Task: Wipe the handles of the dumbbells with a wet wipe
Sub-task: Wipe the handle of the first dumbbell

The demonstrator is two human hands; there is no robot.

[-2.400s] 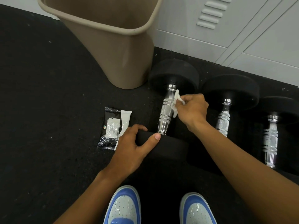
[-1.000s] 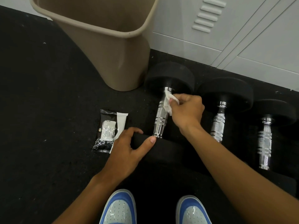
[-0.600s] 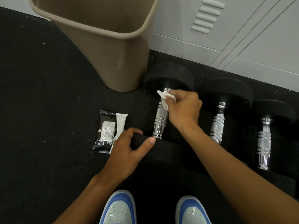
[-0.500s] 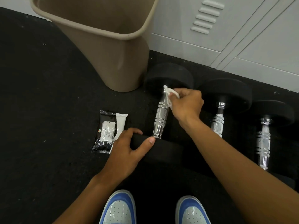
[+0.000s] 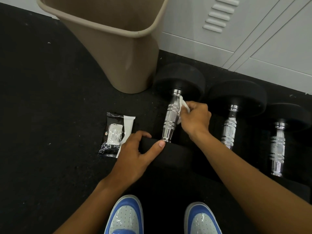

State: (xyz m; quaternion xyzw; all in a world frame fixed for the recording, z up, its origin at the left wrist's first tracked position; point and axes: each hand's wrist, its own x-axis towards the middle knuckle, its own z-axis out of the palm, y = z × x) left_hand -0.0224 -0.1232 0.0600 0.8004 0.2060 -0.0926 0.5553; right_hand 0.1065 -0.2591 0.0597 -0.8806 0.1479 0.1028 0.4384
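Three black dumbbells with chrome handles lie side by side on the dark floor. My right hand (image 5: 194,119) pinches a crumpled white wet wipe (image 5: 182,106) against the right side of the left dumbbell's handle (image 5: 170,119), near its upper half. My left hand (image 5: 136,157) grips the near black weight head (image 5: 168,156) of that dumbbell, thumb on top by the handle's base. The middle dumbbell's handle (image 5: 229,127) and the right dumbbell's handle (image 5: 276,147) are untouched.
A black pack of wipes (image 5: 114,134) lies on the floor left of my left hand. A tan waste bin (image 5: 121,53) stands behind it, beside the left dumbbell. White lockers (image 5: 253,31) line the back. My blue shoes (image 5: 125,217) are at the bottom.
My right hand slid the wipe up the left dumbbell's handle toward the far head, then came back down toward the middle. My left hand stayed on the near head.
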